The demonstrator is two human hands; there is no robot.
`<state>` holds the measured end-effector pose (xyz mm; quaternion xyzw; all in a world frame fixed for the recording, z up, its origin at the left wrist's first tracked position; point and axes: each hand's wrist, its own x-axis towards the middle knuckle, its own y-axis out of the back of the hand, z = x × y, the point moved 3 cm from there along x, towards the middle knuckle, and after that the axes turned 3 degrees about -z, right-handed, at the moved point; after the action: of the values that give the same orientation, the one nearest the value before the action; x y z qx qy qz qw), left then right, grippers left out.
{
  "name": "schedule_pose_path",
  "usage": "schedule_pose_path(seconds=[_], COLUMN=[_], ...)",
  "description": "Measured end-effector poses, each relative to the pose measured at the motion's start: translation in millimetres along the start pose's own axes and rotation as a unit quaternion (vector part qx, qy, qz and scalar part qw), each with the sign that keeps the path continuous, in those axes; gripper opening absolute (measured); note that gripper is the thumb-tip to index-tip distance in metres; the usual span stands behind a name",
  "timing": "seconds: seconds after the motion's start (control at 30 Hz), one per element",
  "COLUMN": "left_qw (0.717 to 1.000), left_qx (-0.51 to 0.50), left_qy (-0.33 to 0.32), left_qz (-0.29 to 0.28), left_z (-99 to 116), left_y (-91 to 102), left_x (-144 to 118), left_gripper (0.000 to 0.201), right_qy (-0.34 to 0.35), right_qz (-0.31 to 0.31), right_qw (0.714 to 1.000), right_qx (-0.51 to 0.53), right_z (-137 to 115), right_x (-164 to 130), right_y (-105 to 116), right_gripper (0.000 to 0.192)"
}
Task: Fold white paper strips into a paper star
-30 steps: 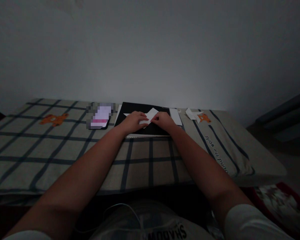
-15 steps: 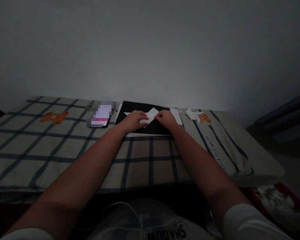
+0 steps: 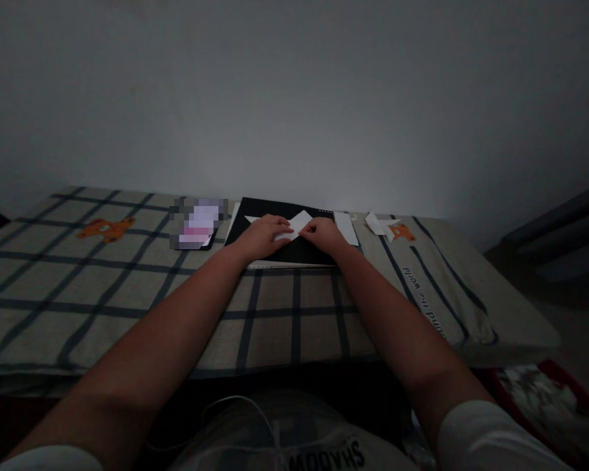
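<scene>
A piece of folded white paper (image 3: 302, 219) lies on a black-covered notebook (image 3: 302, 252), with pointed corners showing on the left and at the top. My left hand (image 3: 266, 237) rests over the paper's left part, holding it between the fingers on top and the thumb at the near side. From the right, my right hand (image 3: 324, 234) pinches at the paper's near right edge with thumb and forefinger. The fingertips of both hands are close together. Part of the paper is hidden under my left hand.
A phone with a lit screen (image 3: 202, 224) lies left of the notebook. On the right are a white sheet (image 3: 346, 229) partly under the notebook and a creased paper scrap (image 3: 375, 224). The checked tablecloth (image 3: 275, 333) covers the table, which meets a grey wall (image 3: 294, 98).
My right fingertips have moved slightly left and nearer to my left fingers along the paper. The left hand has shifted a little, its fingers flatter over the paper.
</scene>
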<state>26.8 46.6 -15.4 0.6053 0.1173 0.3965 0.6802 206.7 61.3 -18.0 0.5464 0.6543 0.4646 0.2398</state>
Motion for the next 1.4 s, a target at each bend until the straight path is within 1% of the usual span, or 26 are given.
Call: schedule_pose_path(seconds=[0.1, 0.33, 0.6, 0.83, 1.03, 1.13, 1.3, 1.4], left_qw=[1.000, 1.000, 1.000, 0.999, 0.999, 0.999, 1.000, 1.000], left_qx=[0.011, 0.016, 0.005, 0.018, 0.027, 0.026, 0.018, 0.009], left_qy=[0.001, 0.009, 0.010, 0.015, 0.009, 0.004, 0.004, 0.005], left_qz=[-0.012, -0.021, -0.022, -0.031, -0.026, -0.023, -0.022, -0.018], left_z=[-3.2, -8.0, -7.6, -8.4, -9.3, -10.2, -11.4, -11.2], left_y=[-4.6, -6.9, -6.3, -7.3, -8.6, -9.5, -10.1, -9.4], left_x=[1.2, 2.8, 2.9, 3.5, 3.1, 3.1, 3.1, 3.3], left_gripper=[0.034, 0.035, 0.035, 0.034, 0.034, 0.034, 0.034, 0.033], right_qy=[0.010, -0.056, -0.099, -0.122, -0.135, -0.127, -0.078, -0.078], right_qz=[-0.003, 0.015, 0.043, 0.057, 0.073, 0.072, 0.068, 0.071], right_qw=[1.000, 0.998, 0.994, 0.991, 0.988, 0.988, 0.991, 0.989], right_qx=[0.009, -0.009, -0.010, -0.018, -0.020, -0.041, -0.086, -0.104], right_z=[-3.5, 7.8, 19.2, 27.9, 31.9, 27.8, 18.8, 16.2], right_x=[-0.9, 1.4, 4.5, 8.8, 10.5, 8.2, 4.1, 2.8], right_y=[-0.5, 5.3, 7.6, 6.4, 6.3, 8.4, 12.4, 13.3], right_gripper=[0.017, 0.018, 0.017, 0.018, 0.019, 0.019, 0.020, 0.021])
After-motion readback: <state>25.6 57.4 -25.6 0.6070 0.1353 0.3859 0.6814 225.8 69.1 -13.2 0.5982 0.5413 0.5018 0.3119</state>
